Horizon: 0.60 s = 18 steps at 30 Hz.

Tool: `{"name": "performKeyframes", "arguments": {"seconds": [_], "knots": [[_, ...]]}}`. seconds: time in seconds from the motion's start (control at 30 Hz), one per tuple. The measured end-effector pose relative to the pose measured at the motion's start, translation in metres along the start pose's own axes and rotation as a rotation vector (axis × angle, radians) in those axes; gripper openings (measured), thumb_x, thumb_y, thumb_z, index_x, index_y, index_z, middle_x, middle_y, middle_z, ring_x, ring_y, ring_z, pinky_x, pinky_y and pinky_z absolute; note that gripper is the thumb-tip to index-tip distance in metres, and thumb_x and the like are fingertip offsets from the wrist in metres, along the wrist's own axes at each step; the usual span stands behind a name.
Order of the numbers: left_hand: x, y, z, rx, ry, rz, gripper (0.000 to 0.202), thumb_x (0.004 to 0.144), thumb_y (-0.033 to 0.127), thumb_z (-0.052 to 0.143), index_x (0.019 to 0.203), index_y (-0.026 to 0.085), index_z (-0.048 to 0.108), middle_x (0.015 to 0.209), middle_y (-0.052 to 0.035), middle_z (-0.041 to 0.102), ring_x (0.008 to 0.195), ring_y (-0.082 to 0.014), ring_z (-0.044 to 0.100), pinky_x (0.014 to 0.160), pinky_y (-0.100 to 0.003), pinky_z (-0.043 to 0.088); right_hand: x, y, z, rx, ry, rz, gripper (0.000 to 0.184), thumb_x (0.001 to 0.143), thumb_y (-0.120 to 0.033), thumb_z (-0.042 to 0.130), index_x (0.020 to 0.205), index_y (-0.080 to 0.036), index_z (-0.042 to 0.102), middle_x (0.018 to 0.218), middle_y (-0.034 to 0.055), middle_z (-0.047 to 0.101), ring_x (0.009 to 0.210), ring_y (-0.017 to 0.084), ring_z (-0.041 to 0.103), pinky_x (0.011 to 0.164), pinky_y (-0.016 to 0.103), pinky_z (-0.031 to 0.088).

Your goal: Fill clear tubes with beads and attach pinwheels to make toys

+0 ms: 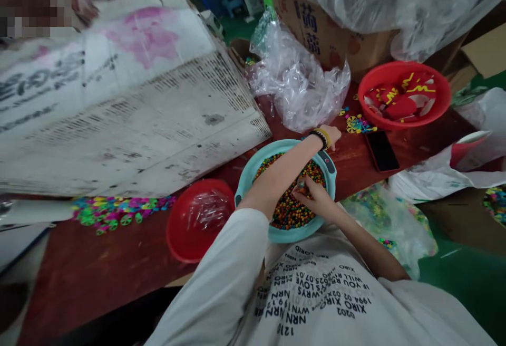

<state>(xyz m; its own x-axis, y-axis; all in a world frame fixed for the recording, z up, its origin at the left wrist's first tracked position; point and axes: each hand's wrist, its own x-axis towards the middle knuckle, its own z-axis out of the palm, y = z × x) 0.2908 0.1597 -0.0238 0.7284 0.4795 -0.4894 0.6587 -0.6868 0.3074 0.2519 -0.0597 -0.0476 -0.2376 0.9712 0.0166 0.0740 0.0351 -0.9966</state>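
A teal bowl full of small multicoloured beads sits at the table's near edge in front of me. My left hand reaches across the bowl to its far rim, fingers curled, near small colourful pieces on the table; a bead bracelet is on that wrist. My right hand rests over the beads with fingertips pinched together on something small I cannot make out.
A red bowl with clear plastic stands left of the teal one. Another red bowl with red packets, a dark phone, crumpled clear plastic bags, a cardboard box, printed sheets and colourful plastic wheels lie around.
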Motion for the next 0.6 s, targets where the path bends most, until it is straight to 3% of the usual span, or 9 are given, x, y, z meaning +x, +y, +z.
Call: {"name": "performKeyframes", "arguments": {"seconds": [0.13, 0.2, 0.27, 0.33, 0.4, 0.5, 0.6], "knots": [[0.02, -0.016, -0.002, -0.154, 0.017, 0.051, 0.022, 0.077, 0.028, 0.087, 0.064, 0.015, 0.074, 0.062, -0.0056, 0.068, 0.073, -0.0225, 0.065, 0.084, -0.04, 0.053, -0.001, -0.003, -0.004, 0.052, -0.017, -0.003, 0.036, 0.098, -0.058, 0.065, 0.1, -0.024, 0.052, 0.099, 0.0064, 0.072, 0.087, 0.024, 0.067, 0.08, 0.037, 0.051], [0.014, -0.036, -0.009, -0.262, 0.092, 0.083, 0.016, 0.079, 0.023, 0.084, 0.07, 0.014, 0.074, 0.067, -0.0053, 0.071, 0.076, -0.0199, 0.065, 0.089, -0.038, 0.052, -0.001, -0.002, -0.005, 0.104, 0.02, 0.005, 0.038, 0.098, -0.061, 0.064, 0.099, -0.025, 0.053, 0.093, 0.004, 0.068, 0.081, 0.021, 0.063, 0.075, 0.035, 0.049], [-0.003, -0.058, -0.019, -0.383, 0.204, 0.115, 0.012, 0.091, 0.024, 0.075, 0.086, 0.013, 0.074, 0.085, -0.0068, 0.076, 0.086, -0.018, 0.067, 0.095, -0.037, 0.052, 0.0, -0.002, -0.004, 0.185, 0.106, 0.005, 0.042, 0.1, -0.067, 0.058, 0.099, -0.026, 0.05, 0.086, 0.0012, 0.062, 0.074, 0.019, 0.058, 0.069, 0.033, 0.047], [-0.034, -0.078, -0.023, -0.499, 0.301, 0.15, 0.022, 0.105, 0.035, 0.06, 0.103, 0.014, 0.068, 0.101, -0.0074, 0.076, 0.097, -0.0165, 0.068, 0.098, -0.036, 0.053, 0.001, -0.003, -0.004, 0.289, 0.193, -0.019, 0.047, 0.102, -0.075, 0.049, 0.103, -0.028, 0.045, 0.08, -0.0017, 0.056, 0.065, 0.017, 0.052, 0.061, 0.032, 0.043], [-0.079, -0.092, -0.018, -0.696, 0.357, 0.232, 0.035, 0.109, 0.051, 0.052, 0.114, 0.018, 0.06, 0.109, -0.0064, 0.072, 0.103, -0.0169, 0.07, 0.096, -0.037, 0.056, 0.003, -0.006, -0.006, 0.374, 0.245, -0.059, 0.049, 0.102, -0.078, 0.043, 0.106, -0.03, 0.039, 0.076, -0.0038, 0.053, 0.059, 0.016, 0.046, 0.056, 0.031, 0.039], [-0.157, -0.098, 0.005, -1.089, 0.401, 0.396, 0.048, 0.096, 0.062, 0.072, 0.116, 0.023, 0.052, 0.112, -0.0046, 0.067, 0.099, -0.0187, 0.073, 0.09, -0.038, 0.059, 0.006, -0.015, -0.009, 0.375, 0.266, -0.1, 0.046, 0.104, -0.076, 0.045, 0.109, -0.03, 0.037, 0.075, -0.0047, 0.054, 0.057, 0.016, 0.046, 0.055, 0.03, 0.039], [-0.22, -0.091, 0.032, -1.093, 0.355, 0.383, 0.051, 0.092, 0.06, 0.079, 0.11, 0.021, 0.052, 0.105, -0.0037, 0.068, 0.087, -0.0141, 0.07, 0.084, -0.032, 0.058, 0.011, -0.023, -0.01, 0.237, 0.262, -0.128, 0.043, 0.104, -0.072, 0.048, 0.109, -0.029, 0.043, 0.075, -0.0037, 0.057, 0.062, 0.017, 0.051, 0.064, 0.033, 0.044]]}}
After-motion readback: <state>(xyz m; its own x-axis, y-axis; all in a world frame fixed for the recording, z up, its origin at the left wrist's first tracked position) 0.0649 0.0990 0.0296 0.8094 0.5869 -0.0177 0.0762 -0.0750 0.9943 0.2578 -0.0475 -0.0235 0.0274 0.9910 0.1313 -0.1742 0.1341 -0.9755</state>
